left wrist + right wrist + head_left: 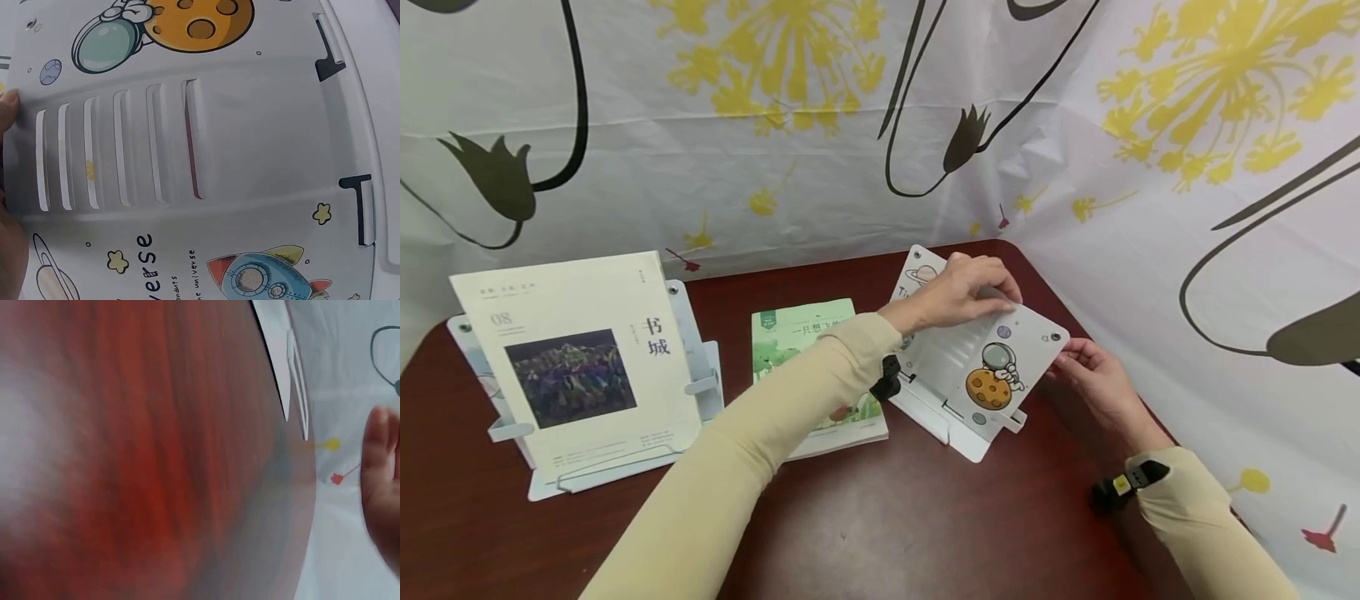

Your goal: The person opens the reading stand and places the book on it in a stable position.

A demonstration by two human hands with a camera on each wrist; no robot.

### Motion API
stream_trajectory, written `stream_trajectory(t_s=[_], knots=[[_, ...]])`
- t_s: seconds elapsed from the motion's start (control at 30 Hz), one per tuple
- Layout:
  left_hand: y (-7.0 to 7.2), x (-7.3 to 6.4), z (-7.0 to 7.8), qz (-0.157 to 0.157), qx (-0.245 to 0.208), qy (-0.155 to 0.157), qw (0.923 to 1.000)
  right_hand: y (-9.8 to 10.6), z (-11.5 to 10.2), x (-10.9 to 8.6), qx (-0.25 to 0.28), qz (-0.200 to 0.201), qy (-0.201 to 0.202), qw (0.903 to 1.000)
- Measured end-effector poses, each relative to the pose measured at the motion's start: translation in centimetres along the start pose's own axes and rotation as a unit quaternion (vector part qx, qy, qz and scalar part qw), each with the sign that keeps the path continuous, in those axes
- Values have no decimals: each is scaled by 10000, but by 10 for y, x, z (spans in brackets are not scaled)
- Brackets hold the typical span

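A white metal book stand (pixel 992 367) printed with an astronaut, planets and a rocket leans back on the table at the right. My left hand (pixel 958 292) grips its top edge, thumb on the front face. In the left wrist view the book stand (pixel 262 137) fills the frame, with a row of slots in its middle. At the stand's right corner, my right hand (pixel 1097 383) pinches the edge with thumb and fingers; its fingertips are partly hidden. The right wrist view shows my right hand (pixel 381 481) at the frame's side and part of the stand (pixel 275 350).
On the left, another book stand (pixel 688 333) holds a cream book (pixel 580 358) upright. A green book (pixel 801 321) lies flat in the middle of the dark red table (pixel 880 517), partly behind my left forearm. Patterned white cloth (pixel 820 167) hangs behind and to the right.
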State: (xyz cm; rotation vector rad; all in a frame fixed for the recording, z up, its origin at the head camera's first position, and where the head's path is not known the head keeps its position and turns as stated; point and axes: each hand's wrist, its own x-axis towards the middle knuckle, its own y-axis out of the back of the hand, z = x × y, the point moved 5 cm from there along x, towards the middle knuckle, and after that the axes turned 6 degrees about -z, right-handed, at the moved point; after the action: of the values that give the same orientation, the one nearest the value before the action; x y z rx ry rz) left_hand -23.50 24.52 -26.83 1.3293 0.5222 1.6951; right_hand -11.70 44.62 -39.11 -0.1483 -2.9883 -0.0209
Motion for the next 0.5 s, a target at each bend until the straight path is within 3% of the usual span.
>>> stream_trajectory(t_s=[0.1, 0.23, 0.4, 0.5], knots=[[1, -3, 2, 70, -391, -368, 9985, 8, 4, 10, -1164, 410, -605, 9905], [3, -8, 5, 40, -880, -575, 9944, 12, 6, 23, -2662, 393, -1070, 9572], [7, -15, 10, -142, -1103, -673, 9915, 10, 10, 36, -3300, 301, -1137, 9366], [10, -20, 14, -232, -1123, -738, 9907, 7, 13, 41, -3499, 310, -1155, 9291]])
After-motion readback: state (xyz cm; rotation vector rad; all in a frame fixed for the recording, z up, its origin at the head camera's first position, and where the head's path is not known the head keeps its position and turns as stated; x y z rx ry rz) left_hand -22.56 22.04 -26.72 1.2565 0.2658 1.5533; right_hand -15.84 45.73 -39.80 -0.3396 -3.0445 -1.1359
